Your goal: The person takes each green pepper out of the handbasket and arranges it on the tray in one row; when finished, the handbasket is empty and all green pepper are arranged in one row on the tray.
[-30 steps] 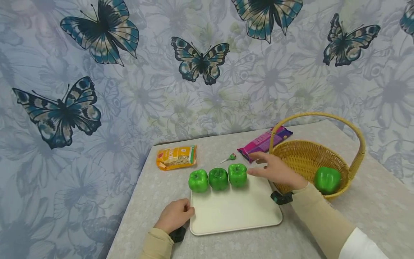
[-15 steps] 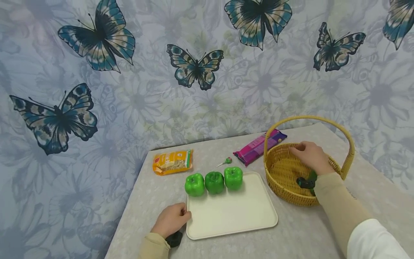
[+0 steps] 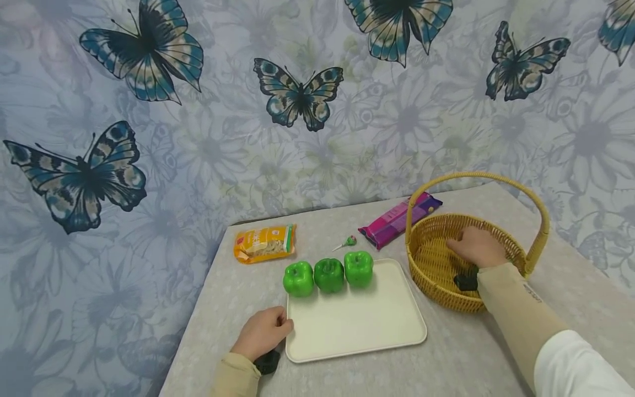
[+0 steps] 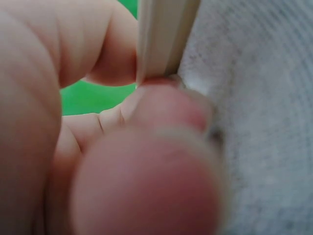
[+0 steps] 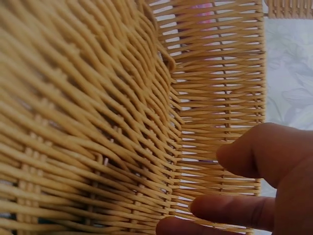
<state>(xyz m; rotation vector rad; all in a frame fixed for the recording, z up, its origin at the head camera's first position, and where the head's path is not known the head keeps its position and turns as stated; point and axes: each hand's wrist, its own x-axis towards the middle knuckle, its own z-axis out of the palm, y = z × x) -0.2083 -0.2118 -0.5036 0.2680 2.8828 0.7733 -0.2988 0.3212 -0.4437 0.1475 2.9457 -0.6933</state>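
Three green bell peppers (image 3: pixel 329 275) sit in a row along the far edge of a cream rectangular tray (image 3: pixel 357 328). My left hand (image 3: pixel 263 332) holds the tray's left rim, its curled fingers meeting the tray edge (image 4: pixel 164 39) in the left wrist view. On the right, my right hand (image 3: pixel 477 247) reaches down inside a yellow wicker basket (image 3: pixel 441 296), under its tall handle. Thumb and fingers (image 5: pixel 234 208) are spread apart close to the woven wall in the right wrist view, with nothing between them. My right hand and forearm hide the basket's right interior.
At the back left lies an orange food packet (image 3: pixel 265 243). A lollipop (image 3: pixel 350 241) rests behind the peppers, and a pink and purple packet (image 3: pixel 399 220) lies just left of the basket. A butterfly-patterned wall (image 3: pixel 208 165) rises behind the table.
My right hand has gone from beside the rightmost pepper on the tray over to the basket, then lower into it. The pepper in the basket is now hidden. My left hand stays at the rim.
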